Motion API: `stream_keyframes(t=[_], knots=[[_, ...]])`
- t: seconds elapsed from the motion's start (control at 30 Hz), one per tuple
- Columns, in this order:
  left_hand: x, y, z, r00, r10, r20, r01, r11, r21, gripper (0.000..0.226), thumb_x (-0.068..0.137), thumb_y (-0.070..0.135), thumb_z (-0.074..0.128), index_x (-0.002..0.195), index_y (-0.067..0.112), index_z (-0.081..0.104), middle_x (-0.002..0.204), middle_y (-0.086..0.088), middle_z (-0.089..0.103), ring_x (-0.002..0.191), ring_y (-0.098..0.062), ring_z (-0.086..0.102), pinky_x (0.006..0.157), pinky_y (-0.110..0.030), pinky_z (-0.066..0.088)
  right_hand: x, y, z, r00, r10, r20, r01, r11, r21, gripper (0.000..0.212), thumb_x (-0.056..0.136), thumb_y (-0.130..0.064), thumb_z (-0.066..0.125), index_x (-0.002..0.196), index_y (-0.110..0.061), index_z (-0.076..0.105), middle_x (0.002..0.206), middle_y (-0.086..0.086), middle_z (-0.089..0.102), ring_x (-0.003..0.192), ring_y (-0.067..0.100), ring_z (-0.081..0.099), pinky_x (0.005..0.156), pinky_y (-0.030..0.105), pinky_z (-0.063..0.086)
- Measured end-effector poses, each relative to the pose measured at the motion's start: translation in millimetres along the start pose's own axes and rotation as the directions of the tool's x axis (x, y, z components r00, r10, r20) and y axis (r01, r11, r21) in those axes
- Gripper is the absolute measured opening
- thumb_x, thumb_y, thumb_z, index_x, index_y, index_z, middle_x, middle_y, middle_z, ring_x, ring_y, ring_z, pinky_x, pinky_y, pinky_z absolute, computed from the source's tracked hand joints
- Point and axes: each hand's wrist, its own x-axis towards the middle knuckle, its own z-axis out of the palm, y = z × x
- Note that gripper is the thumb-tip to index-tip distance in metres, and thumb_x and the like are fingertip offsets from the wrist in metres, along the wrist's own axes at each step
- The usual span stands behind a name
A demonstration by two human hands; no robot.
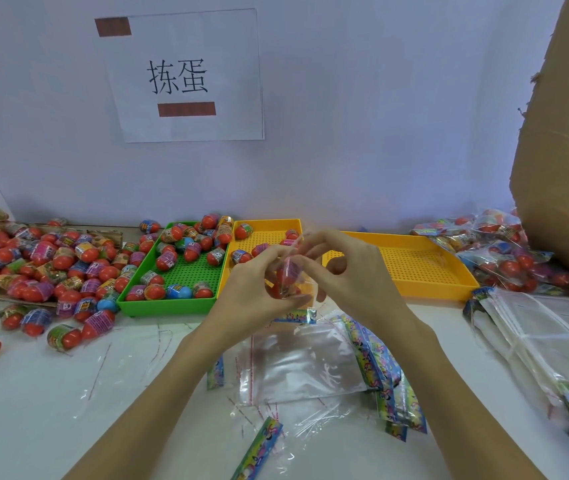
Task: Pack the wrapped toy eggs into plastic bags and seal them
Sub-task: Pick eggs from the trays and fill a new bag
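Sign: white paper sheet [186,76] on the back wall, printed with the black characters 拣蛋; two brown patches cover parts of it, one at the top left corner and one under the characters.
Egg labels: wrappers on the loose eggs carry colourful print, too small to read.
Left hand [259,282]: fingers curled round the lower part of a small clear bag [288,277] that has red toy eggs inside.
Right hand [349,268]: thumb and fingers pinch the upper edge of the same bag, just right of the left hand.
Bag position: held between both hands above the near edge of the middle yellow tray [265,226].
Green tray [169,303]: left of the yellow one, touching it, half full of wrapped eggs.
Second yellow tray [425,265]: right of the hands.
Loose egg pile [34,258]: far left on the table.
Empty bags [297,362]: flat on the table below the hands, with printed header cards.
Filled bags [504,247]: heaped at right beside a cardboard box [563,150].
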Motion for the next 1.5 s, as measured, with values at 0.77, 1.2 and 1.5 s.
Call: stream_keyframes(t=[0.77,1.2,1.5], knots=[[2,3,-10,0.951,-0.135,0.279,0.225,0.92,-0.322,0.048,0.083,0.016,0.086,0.126,0.03,0.068,0.107,0.001,0.076,0.097,-0.014,0.074,0.08,-0.022,0.059,-5,2,12,0.993,-0.025,0.115,0.028,0.999,-0.024,0.008,0.094,-0.029,0.074,0.1,-0.033,0.078,0.082,-0.018,0.058,0.049,0.008,0.041,0.054,0.018,0.032],[6,-1,-19,0.919,-0.246,0.308,0.379,0.768,-0.516,0.026,0.106,0.016,0.061,0.127,0.01,0.073,0.117,-0.008,0.078,0.108,-0.027,0.075,0.093,-0.04,0.062,-1,1,9,0.983,-0.071,-0.167,0.071,0.997,-0.006,0.007,0.101,-0.02,0.067,0.1,-0.017,0.073,0.082,-0.009,0.071,0.045,0.013,0.049,0.045,0.021,0.034],[10,-2,-22,0.887,-0.461,0.018,0.355,0.658,-0.665,0.019,0.1,-0.001,0.063,0.116,-0.004,0.073,0.121,-0.02,0.075,0.108,-0.032,0.074,0.093,-0.045,0.063,2,2,4,0.963,0.211,-0.168,-0.204,0.977,0.058,0.04,0.088,-0.068,0.058,0.099,-0.03,0.065,0.087,-0.014,0.07,0.073,0.006,0.068,0.064,0.025,0.05]])
